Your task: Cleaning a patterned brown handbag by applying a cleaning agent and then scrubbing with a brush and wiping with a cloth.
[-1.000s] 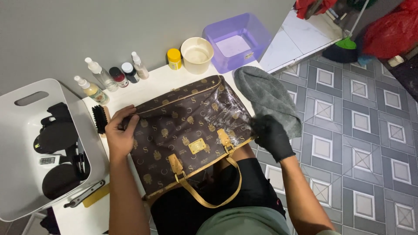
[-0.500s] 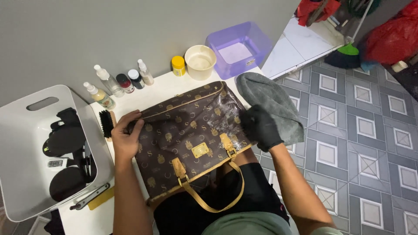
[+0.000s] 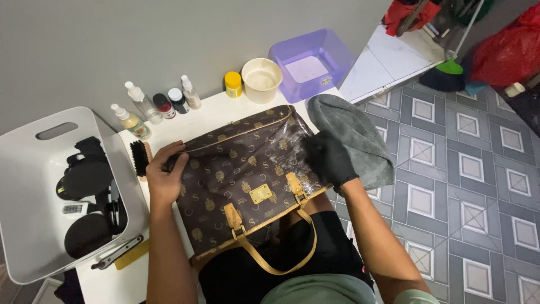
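Note:
A dark brown patterned handbag [image 3: 239,174] with tan handles and a gold clasp lies flat on a white table [image 3: 208,115]. My bare left hand [image 3: 164,174] presses on the bag's left end, fingers curled over its edge. My right hand [image 3: 329,157], in a black glove, rests on the bag's right end, where the surface looks wet and shiny. A grey cloth [image 3: 351,135] lies right beside and under that gloved hand, draped over the table's right edge.
A white bin [image 3: 34,247] with black items stands at the left. Several small bottles [image 3: 160,104], a yellow jar [image 3: 233,83], a cream cup [image 3: 261,79] and a purple tub [image 3: 312,62] line the back. A black brush [image 3: 139,157] lies left of the bag.
My gloved right hand has moved up from the bag's lower right corner to its upper right end beside the cloth. The left hand has stayed on the bag.

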